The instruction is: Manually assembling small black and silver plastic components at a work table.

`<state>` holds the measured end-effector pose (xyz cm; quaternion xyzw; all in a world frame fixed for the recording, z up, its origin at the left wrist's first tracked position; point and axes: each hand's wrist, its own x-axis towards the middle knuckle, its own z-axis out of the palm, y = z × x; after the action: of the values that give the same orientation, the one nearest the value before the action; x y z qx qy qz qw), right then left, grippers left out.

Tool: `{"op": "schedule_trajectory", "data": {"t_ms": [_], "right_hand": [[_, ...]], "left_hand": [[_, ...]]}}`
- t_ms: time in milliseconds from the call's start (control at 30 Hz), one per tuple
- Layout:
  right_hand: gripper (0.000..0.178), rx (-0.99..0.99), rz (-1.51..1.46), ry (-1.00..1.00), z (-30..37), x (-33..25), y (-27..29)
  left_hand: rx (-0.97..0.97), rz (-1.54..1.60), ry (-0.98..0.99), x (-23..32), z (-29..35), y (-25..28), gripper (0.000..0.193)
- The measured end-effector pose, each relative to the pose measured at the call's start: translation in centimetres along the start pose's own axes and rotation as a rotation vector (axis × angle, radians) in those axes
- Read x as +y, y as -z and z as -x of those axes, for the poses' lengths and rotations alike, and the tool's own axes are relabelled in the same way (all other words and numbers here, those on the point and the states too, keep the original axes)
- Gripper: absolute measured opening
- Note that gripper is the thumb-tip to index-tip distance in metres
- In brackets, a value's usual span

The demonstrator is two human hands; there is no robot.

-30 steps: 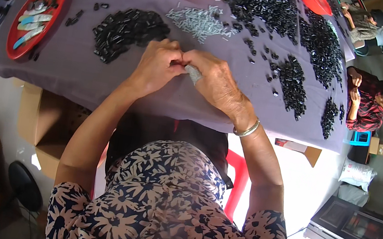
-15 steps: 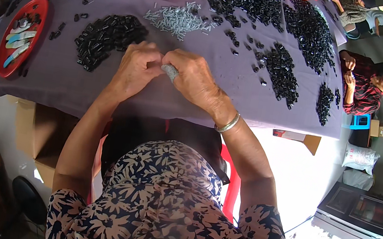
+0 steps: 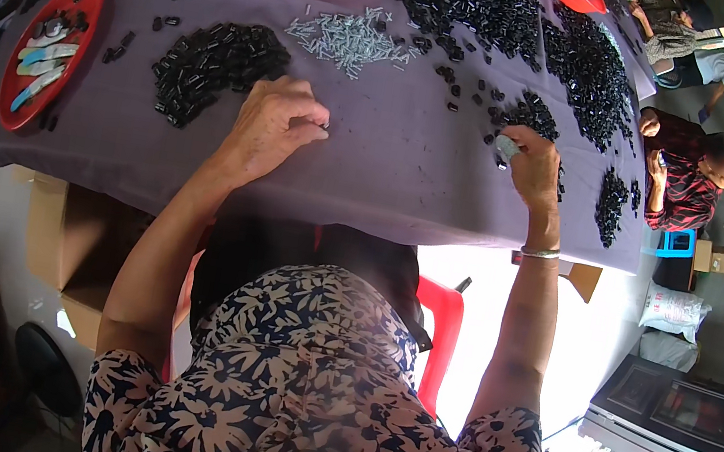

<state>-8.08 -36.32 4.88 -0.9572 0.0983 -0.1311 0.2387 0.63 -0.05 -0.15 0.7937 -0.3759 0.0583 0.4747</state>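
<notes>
Purple-grey cloth covers a bench [image 3: 396,193] scattered with small parts. The left hand [image 3: 268,129] is curled, thumb and finger pinched together; what they hold, if anything, is too small to tell. Black pieces [image 3: 200,75] lie heaped just beyond it and pale rods [image 3: 352,42] ahead, between both hands, probably for easy reach. The right hand [image 3: 535,167], one digit in a grey wrap [image 3: 507,146], perhaps for protection, is at another black pile [image 3: 534,111]; its grip is unclear.
</notes>
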Motion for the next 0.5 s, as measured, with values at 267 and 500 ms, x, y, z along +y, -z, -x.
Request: {"op": "schedule_trajectory", "data": {"t_ms": [267,500], "right_hand": [[0.013,-0.115,-0.033,-0.088,-1.1,-0.5,-1.4],[0.018,0.007,0.027,0.201,0.6,-2.8,-2.7]], "left_hand": [[0.031,-0.070,-0.021,-0.1,0.4,0.1,0.014],[0.011,-0.037,-0.042,-0.2,0.2,-0.3,0.012]]}}
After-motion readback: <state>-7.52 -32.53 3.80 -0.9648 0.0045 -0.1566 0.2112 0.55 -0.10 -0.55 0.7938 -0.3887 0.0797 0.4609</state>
